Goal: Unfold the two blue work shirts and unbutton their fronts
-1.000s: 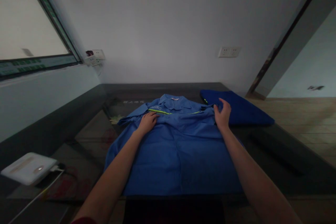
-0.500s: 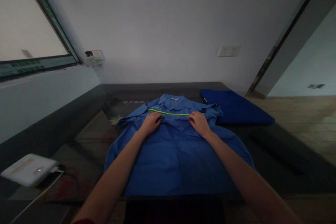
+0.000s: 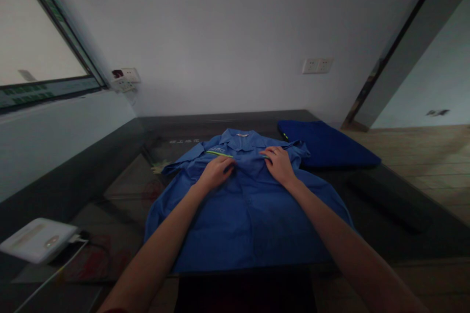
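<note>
Blue creased cloth: a collared shirt (image 3: 242,215) lies spread on a glossy table (image 3: 128,181). At its chest the left hand (image 3: 216,171) curls, the right hand (image 3: 279,165) parts its fingers slightly; whether either pinches fabric, I cannot tell.

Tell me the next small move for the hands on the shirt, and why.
Probably smooth the blue shirt gently downward between the left hand and right hand. Both lie at its chest, the cloth there looks rumpled, and the yellow stripe shows near each hand but not between them, so a fold seems to cover it.
</note>
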A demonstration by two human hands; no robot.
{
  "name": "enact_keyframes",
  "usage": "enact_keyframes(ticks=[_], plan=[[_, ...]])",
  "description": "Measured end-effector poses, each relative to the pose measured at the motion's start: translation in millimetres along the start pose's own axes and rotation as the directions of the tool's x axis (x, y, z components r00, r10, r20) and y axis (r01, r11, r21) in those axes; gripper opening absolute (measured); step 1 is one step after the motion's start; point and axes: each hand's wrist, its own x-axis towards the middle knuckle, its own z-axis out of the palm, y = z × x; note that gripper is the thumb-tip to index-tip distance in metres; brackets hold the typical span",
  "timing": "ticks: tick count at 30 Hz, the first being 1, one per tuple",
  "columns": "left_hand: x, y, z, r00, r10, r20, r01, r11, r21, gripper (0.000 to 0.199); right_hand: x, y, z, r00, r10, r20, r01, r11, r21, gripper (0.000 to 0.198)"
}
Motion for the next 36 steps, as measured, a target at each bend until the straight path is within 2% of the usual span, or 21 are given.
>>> enact_keyframes(ticks=[3,7,11,15,18,21,23,26,28,30,33,36], plan=[[-3.7,-5.6,7.7,0.982,-0.096,0.16,0.09,0.995,0.044,0.02,0.5,-16.9,-6.3,0.996,-0.09,0.002,0.09,0.995,0.04,0.03],[-6.5,-17.3,19.8,0.963,-0.194,0.185,0.169,0.975,0.141,0.024,-3.3,-24.5,2.3,0.985,-0.141,0.096,0.139,0.99,0.025,0.03],[-5.7,-20.3,25.4,0.958,-0.172,0.229,0.129,0.973,0.193,0.011,-6.8,-12.7,18.5,0.976,-0.103,0.194,0.103,0.995,0.009,0.047],[-5.3,-15.7,24.7,0.97,-0.138,0.202,0.096,0.974,0.203,0.018,-5.9,-2.3,24.1,0.971,-0.069,0.228,0.061,0.997,0.041,0.034],[-4.6,-12.7,20.0,0.975,-0.132,0.178,0.114,0.987,0.11,0.017,-4.4,0.5,23.3,0.979,-0.029,0.201,0.016,0.998,0.063,0.02],[-2.4,-9.1,13.0,0.974,-0.184,0.131,0.186,0.982,-0.003,0.017,-4.3,2.1,22.3,0.992,0.023,0.127,-0.037,0.994,0.103,0.015],[-0.3,-4.8,7.7,0.972,-0.22,0.085,0.227,0.97,-0.086,0.017,-4.8,2.9,21.8,0.996,0.043,0.078,-0.053,0.989,0.136,0.017],[2.9,3.7,-0.9,0.977,-0.213,0.023,0.211,0.941,-0.266,0.015,-5.0,2.0,20.7,0.999,0.046,0.021,-0.049,0.985,0.166,0.026],[4.5,8.9,-6.3,0.976,-0.217,0.021,0.208,0.898,-0.387,0.017,-4.6,-0.1,19.9,0.999,0.044,-0.015,-0.041,0.985,0.168,0.033],[5.6,12.0,-10.0,0.972,-0.221,0.073,0.229,0.852,-0.471,0.023,-4.2,-2.9,19.6,0.999,0.033,-0.025,-0.028,0.985,0.167,0.037],[5.9,12.3,-10.9,0.955,-0.146,0.258,0.268,0.801,-0.536,0.033,-4.5,-6.5,20.5,1.0,-0.009,0.023,0.006,0.988,0.153,0.033],[4.6,10.2,-9.5,0.884,-0.068,0.463,0.324,0.803,-0.5,0.037,-5.7,-7.4,22.5,0.99,-0.087,0.113,0.073,0.99,0.117,0.027]])
